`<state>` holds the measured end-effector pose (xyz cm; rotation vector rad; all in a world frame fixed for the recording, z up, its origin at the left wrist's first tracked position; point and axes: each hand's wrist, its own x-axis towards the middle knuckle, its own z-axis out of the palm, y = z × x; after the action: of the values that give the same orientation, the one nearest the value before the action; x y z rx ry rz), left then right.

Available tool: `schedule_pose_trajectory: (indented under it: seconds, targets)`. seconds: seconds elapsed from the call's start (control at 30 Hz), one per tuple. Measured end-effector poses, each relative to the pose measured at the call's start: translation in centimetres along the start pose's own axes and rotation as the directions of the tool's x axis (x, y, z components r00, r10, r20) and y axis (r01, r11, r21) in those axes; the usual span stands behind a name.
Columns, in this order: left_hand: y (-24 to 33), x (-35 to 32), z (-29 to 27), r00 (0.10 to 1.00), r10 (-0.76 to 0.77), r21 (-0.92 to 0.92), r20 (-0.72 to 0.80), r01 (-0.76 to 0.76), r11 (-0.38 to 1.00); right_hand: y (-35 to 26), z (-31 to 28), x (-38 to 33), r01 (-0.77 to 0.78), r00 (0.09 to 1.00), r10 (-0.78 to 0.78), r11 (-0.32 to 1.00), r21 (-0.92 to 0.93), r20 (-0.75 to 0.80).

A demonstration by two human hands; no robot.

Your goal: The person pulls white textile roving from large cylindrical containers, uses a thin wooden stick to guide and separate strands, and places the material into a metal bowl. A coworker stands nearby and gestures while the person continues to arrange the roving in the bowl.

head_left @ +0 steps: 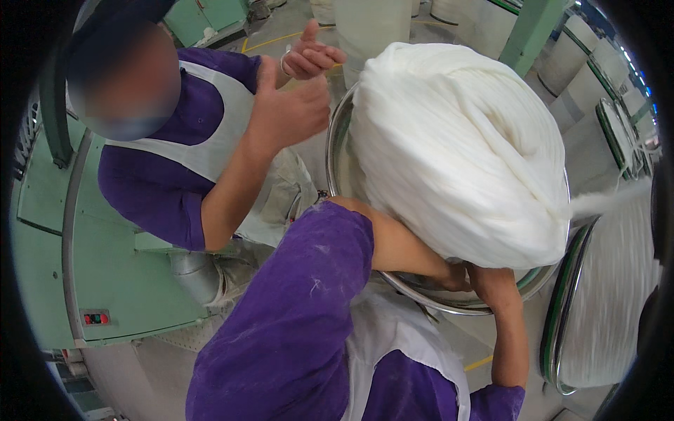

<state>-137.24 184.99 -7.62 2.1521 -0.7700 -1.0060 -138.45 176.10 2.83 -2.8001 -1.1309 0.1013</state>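
I was mid-lift: both my hands, left hand (pixel 456 277) and right hand (pixel 491 281), reached under the white sliver coil (pixel 456 147) at frame centre-right, over its can rim (pixel 337 140); grip hidden, I couldn't tell. Next called for firm support underneath.

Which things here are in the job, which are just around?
In hand:
- big white coiled fibre mass
- round metal-rimmed can under it
- left hand and right hand, tucked beneath the mass

Just around:
- co-worker's raised hands
- pale green machine
- second filled can at right
- green column
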Motion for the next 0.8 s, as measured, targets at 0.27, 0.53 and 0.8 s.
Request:
schedule_pose_trajectory:
  seconds: [0.27,0.53,0.8]
  targets:
    - [1.9,-5.3,-2.8,0.981,-0.027,0.007,-0.192,0.029,1.000,-3.2,-3.4,0.9,-0.002,0.975,0.001,1.000,-0.004,-0.224]
    - [1.7,-13.6,-13.8,0.906,0.080,0.266,-0.417,0.037,0.963,-2.2,-8.3,-5.4,-0.053,0.928,0.103,0.988,0.146,-0.358]
    - [2.0,-14.5,-14.9,0.893,0.087,0.097,-0.441,-0.048,0.994,-0.9,-10.4,-2.9,-0.283,0.951,0.262,0.951,0.127,0.162]
